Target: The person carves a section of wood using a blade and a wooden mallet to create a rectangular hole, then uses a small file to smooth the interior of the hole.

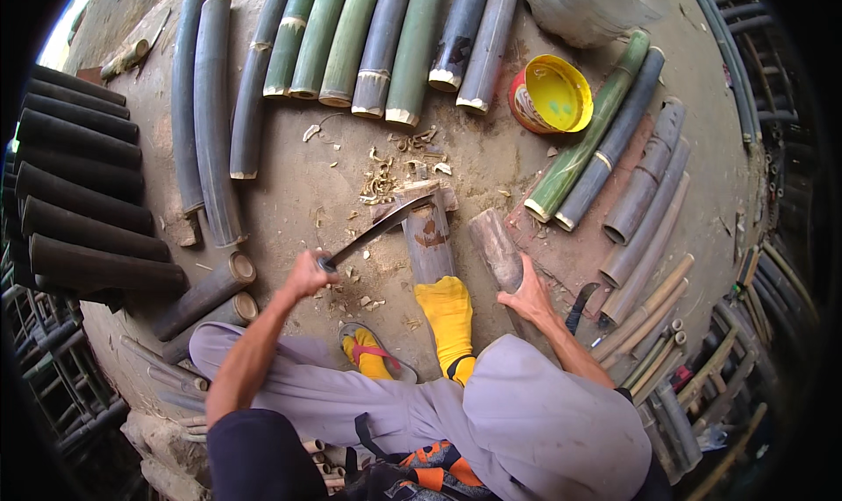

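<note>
My left hand (311,275) is closed round the handle of a machete (377,233), a long, dark, slightly curved blade. The blade's far part lies across the end of a short grey bamboo section (430,246), which rests on a wooden block (447,200). My foot in a yellow sock (445,312) presses on the near end of that section. My right hand (528,297) is wrapped round a thick wooden billet (496,246), held tilted to the right of the bamboo. Pale shavings (379,183) lie just beyond the block.
Green and grey bamboo poles (375,49) line the far side. A yellow paint tub (551,95) stands far right, beside more poles (596,137). A dark curved knife (579,306) lies near my right forearm. Stacked dark bamboo (88,185) fills the left.
</note>
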A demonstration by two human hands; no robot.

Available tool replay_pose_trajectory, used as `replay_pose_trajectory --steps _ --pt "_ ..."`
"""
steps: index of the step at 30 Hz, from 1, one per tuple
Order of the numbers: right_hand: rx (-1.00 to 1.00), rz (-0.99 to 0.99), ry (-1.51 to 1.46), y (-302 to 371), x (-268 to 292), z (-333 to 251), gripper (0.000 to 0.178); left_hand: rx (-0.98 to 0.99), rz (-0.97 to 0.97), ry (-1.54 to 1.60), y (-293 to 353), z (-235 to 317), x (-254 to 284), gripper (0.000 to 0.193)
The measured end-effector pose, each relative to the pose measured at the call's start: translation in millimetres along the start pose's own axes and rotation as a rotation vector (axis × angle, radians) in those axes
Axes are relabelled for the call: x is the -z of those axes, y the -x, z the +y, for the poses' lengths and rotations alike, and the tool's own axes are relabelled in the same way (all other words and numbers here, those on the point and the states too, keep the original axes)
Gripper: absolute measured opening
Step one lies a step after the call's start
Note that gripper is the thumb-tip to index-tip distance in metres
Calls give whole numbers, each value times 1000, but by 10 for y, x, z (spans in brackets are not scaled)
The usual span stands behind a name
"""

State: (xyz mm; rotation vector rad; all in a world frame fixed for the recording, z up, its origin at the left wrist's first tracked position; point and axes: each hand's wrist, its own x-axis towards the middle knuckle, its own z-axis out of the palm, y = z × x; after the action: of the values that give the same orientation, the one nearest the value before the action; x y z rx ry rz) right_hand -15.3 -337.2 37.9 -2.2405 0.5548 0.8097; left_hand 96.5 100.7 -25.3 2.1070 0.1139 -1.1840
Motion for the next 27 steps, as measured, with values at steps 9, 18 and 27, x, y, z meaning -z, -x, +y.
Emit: replay_pose_trajectory --steps 9,18,27 --pt "23 105 -195 154 43 -62 90 -78 81 -261 54 396 416 41" --pt "199 238 -251 190 199 -311 88 -575 667 -697 314 341 293 25" --pt "217 204 -170 224 140 -282 88 -532 421 -792 395 190 59 32"
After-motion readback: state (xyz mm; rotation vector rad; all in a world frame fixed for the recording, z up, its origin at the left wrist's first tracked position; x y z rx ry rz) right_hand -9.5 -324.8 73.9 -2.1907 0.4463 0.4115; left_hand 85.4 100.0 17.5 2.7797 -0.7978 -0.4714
